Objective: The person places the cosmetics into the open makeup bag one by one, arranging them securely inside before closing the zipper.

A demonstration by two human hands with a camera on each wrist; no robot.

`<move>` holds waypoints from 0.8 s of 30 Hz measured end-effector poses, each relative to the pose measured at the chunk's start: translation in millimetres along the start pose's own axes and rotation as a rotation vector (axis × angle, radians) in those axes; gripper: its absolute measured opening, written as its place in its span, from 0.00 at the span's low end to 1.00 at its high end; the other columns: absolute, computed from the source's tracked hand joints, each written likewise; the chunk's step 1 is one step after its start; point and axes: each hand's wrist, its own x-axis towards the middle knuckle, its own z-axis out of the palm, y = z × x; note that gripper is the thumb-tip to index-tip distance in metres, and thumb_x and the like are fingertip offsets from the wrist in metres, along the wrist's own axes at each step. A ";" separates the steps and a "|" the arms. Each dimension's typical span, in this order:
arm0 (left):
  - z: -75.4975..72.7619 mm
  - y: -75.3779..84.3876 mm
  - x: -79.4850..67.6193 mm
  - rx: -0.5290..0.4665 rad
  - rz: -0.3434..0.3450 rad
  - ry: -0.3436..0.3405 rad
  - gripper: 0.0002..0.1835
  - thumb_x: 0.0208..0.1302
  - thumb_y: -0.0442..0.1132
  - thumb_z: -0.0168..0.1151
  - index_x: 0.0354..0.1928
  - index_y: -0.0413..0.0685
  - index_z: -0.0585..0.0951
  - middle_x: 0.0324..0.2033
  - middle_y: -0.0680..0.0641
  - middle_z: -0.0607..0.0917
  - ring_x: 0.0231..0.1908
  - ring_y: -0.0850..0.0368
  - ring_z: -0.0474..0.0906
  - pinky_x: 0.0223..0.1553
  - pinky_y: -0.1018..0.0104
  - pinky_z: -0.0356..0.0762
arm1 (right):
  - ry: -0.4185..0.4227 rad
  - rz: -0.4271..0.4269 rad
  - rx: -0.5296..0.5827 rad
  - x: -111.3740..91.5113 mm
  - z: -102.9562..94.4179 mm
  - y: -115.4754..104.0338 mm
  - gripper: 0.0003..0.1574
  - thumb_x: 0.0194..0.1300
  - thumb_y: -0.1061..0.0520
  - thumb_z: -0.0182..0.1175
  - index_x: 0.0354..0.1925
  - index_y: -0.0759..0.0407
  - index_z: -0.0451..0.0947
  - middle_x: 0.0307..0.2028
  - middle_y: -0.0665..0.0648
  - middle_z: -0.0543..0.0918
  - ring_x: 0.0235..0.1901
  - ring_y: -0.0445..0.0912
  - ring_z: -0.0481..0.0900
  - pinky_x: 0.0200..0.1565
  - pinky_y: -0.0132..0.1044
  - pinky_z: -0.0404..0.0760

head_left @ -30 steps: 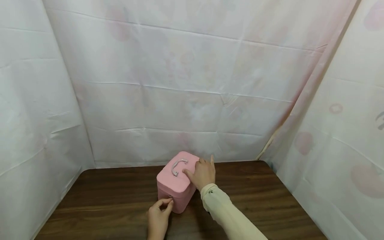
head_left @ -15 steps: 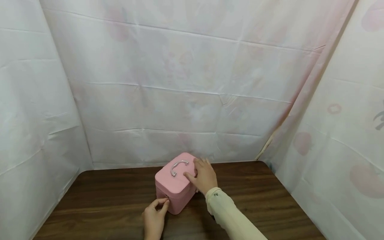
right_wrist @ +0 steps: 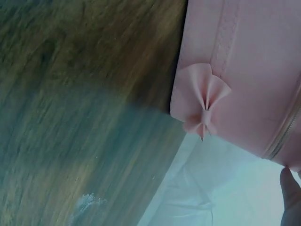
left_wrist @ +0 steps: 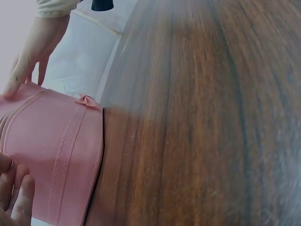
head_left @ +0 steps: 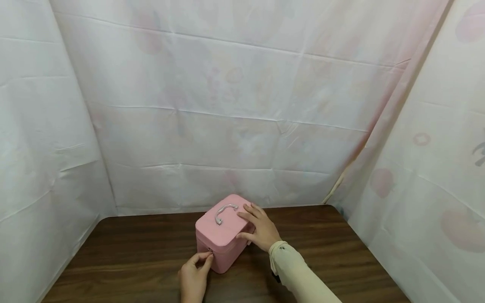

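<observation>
A pink cosmetic case (head_left: 223, 230) with a curved silver handle (head_left: 229, 205) stands closed on the wooden table. My left hand (head_left: 193, 273) is at the case's near end, where thumb and index finger pinch the small zipper pull (head_left: 210, 250). Spread fingers of my right hand (head_left: 263, 229) rest on the lid's right edge, the thumb lower along the side. In the right wrist view, a pink bow (right_wrist: 206, 101) decorates the case's side, and the zipper (right_wrist: 284, 134) runs near my right thumb (right_wrist: 289, 193).
The dark wood table (head_left: 136, 252) extends to both sides of the case. Behind it hangs a pale printed curtain (head_left: 227, 139), with more curtain (head_left: 424, 189) at the right and left.
My right hand has shifted right and toward me, its fingers now spread over the lid's edge. The left hand has moved slightly left, still pinching the zipper pull.
</observation>
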 end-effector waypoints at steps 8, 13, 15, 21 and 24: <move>-3.1 5.7 3.9 0.010 0.001 0.010 0.02 0.56 0.37 0.74 0.31 0.54 0.89 0.28 0.55 0.89 0.29 0.64 0.83 0.31 0.74 0.77 | 0.136 0.053 -0.035 -1.6 7.3 -6.1 0.47 0.44 0.19 0.62 0.60 0.35 0.78 0.67 0.47 0.72 0.70 0.48 0.62 0.55 0.55 0.78; -3.0 10.4 0.3 -0.026 -0.031 -0.002 0.02 0.56 0.36 0.74 0.31 0.52 0.89 0.27 0.54 0.89 0.29 0.65 0.82 0.30 0.75 0.76 | 0.196 0.035 -0.078 -5.0 10.9 -9.3 0.46 0.44 0.19 0.63 0.58 0.37 0.80 0.65 0.51 0.75 0.68 0.49 0.65 0.54 0.53 0.79; -2.3 13.0 -3.1 -0.053 -0.046 -0.013 0.02 0.56 0.35 0.73 0.31 0.51 0.89 0.27 0.54 0.89 0.29 0.66 0.82 0.30 0.75 0.76 | 0.209 0.028 -0.091 -5.6 11.8 -9.9 0.46 0.44 0.19 0.63 0.57 0.38 0.81 0.64 0.52 0.75 0.67 0.50 0.66 0.54 0.53 0.79; 1.1 19.3 -13.9 -0.101 -0.071 -0.051 0.02 0.57 0.33 0.72 0.32 0.47 0.88 0.29 0.51 0.89 0.24 0.69 0.78 0.26 0.75 0.75 | 0.199 0.039 -0.092 -5.3 11.9 -11.0 0.46 0.44 0.19 0.62 0.58 0.38 0.80 0.65 0.51 0.74 0.69 0.49 0.64 0.56 0.51 0.78; 4.4 21.9 -18.7 -0.098 -0.072 -0.096 0.02 0.57 0.33 0.71 0.32 0.47 0.88 0.32 0.50 0.90 0.21 0.70 0.78 0.23 0.75 0.75 | 0.199 0.045 -0.098 -6.4 12.6 -10.1 0.46 0.44 0.19 0.62 0.58 0.37 0.80 0.65 0.50 0.74 0.69 0.48 0.65 0.55 0.51 0.79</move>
